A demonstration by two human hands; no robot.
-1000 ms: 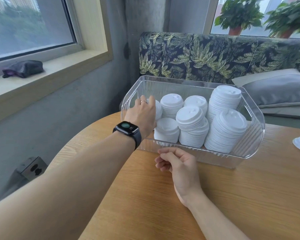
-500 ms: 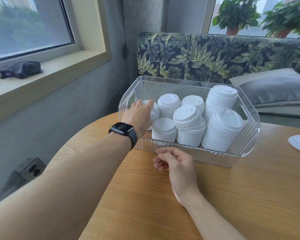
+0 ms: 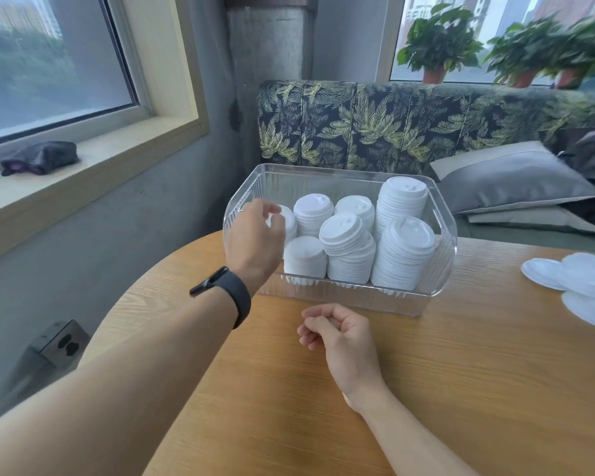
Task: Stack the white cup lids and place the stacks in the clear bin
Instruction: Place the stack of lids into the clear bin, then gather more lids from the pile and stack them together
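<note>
Seven stacks of white cup lids (image 3: 347, 249) are what I count in the head view, all standing inside the clear bin (image 3: 440, 269), which sits on the round wooden table (image 3: 461, 389) toward its far edge. My left hand (image 3: 255, 235) reaches over the bin's near-left corner, its fingers curled around the top of the stack nearest that corner; that stack is mostly hidden behind the hand, so I cannot tell how firm the grip is. A dark smartwatch (image 3: 225, 292) sits on that wrist, just outside the bin's near wall. My right hand (image 3: 340, 334) rests on the table just in front of the bin's near wall, apart from it, fingers loosely curled and holding nothing. The tallest two stacks stand at the bin's right end. To the right of the bin, well apart from both hands, several loose lids (image 3: 577, 280) lie flat on the table.
</note>
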